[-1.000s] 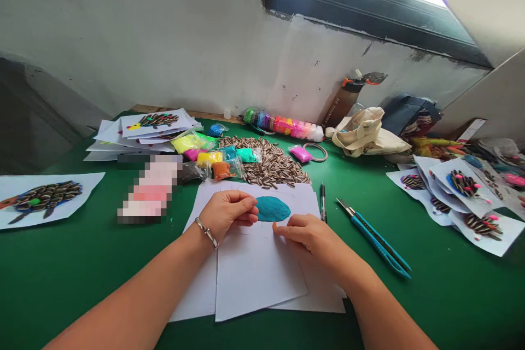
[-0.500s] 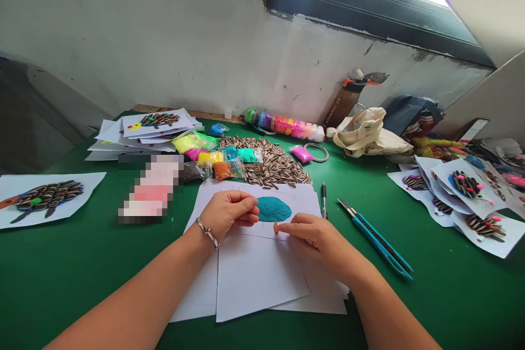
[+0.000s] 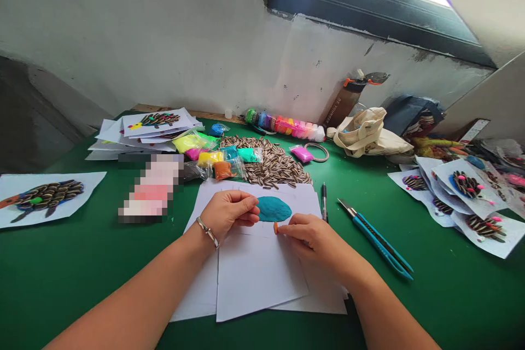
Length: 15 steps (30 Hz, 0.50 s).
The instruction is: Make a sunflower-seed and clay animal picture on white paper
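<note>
A flat blue oval of modelling clay (image 3: 274, 209) lies on the white paper (image 3: 258, 279) in front of me. At its left tip is my left hand (image 3: 233, 209), thumb and fingers pinched together; whatever is between them is hidden. Just below the oval, a small orange piece of clay (image 3: 276, 228) stands out against the sheet. The fingertips of my right hand (image 3: 314, 238) are closed at this orange piece, with the thumb mostly hidden beneath.
Sunflower seeds (image 3: 279, 167) are heaped behind the paper beside bagged clay (image 3: 211, 158). A pen (image 3: 324, 199) and a blue utility knife (image 3: 379, 240) lie to the right. Seed pictures on paper (image 3: 467, 186) are stacked right, others (image 3: 151, 120) left.
My right hand's fingers have shifted very slightly at the orange clay. My left hand and the blue oval have stayed in place.
</note>
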{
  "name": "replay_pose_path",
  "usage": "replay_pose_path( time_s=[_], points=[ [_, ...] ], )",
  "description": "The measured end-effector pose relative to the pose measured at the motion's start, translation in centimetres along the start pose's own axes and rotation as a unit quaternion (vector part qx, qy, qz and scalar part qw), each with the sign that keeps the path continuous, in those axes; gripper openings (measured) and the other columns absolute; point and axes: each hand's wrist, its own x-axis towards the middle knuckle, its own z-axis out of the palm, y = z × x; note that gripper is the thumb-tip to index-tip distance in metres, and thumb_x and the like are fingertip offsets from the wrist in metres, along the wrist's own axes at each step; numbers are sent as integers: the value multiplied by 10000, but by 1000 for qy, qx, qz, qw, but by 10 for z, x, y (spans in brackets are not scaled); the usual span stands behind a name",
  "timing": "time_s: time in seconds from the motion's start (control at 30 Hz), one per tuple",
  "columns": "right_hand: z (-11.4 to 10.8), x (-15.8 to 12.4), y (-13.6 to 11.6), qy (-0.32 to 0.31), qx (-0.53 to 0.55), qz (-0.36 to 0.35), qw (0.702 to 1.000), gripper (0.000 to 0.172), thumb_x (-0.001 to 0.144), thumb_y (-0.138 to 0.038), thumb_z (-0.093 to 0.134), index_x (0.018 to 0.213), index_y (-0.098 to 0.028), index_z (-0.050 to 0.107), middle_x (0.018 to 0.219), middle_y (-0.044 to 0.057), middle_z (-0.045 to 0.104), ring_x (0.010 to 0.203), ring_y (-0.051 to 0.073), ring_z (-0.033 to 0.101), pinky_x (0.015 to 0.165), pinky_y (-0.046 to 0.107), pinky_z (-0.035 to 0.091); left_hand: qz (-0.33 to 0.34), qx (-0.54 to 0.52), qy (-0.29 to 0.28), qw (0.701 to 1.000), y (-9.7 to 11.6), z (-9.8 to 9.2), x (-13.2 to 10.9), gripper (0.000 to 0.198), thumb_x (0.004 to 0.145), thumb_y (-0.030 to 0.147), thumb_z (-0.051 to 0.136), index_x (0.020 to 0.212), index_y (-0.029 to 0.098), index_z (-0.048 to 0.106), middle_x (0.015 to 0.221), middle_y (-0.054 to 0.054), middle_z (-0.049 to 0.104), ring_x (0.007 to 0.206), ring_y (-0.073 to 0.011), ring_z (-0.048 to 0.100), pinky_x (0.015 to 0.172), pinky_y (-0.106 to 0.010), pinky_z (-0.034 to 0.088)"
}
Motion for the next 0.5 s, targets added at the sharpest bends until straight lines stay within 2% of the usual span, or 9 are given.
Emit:
replay_pose_path(
  time_s=[0.13, 0.3, 0.37, 0.5],
  points=[
    [2, -1, 2, 18, 27, 1, 999, 330, 900, -126, 449, 1096, -240, 689, 823, 48, 630, 725, 131, 564, 643, 226, 405, 0, 2, -1, 1000, 0, 0, 0, 368, 574, 408, 844, 742, 131, 668, 656, -37, 691, 561, -132, 646, 555, -235, 526],
    [5, 0, 5, 29, 35, -3, 999, 308, 871, -110, 471, 1020, -222, 716, 797, 48, 631, 716, 134, 572, 644, 230, 413, 1, 1, -4, 1000, -1, 0, 0, 374, 575, 426, 840, 736, 131, 676, 650, -37, 690, 556, -133, 646, 553, -234, 527],
    [6, 1, 6, 56, 58, 22, 996, 318, 860, -101, 467, 1021, -225, 712, 799, 38, 626, 694, 125, 571, 623, 224, 412, -1, 1, -6, 1000, -1, 0, 0, 368, 601, 440, 823, 740, 130, 681, 654, -42, 693, 556, -134, 649, 555, -235, 530],
    [9, 3, 9, 147, 108, 74, 980, 282, 860, -138, 473, 1007, -200, 705, 781, 30, 621, 665, 125, 567, 607, 237, 425, -6, 0, -3, 1000, 2, -2, -1, 324, 659, 416, 794, 759, 128, 685, 667, -51, 701, 563, -136, 656, 561, -236, 538]
  ],
)
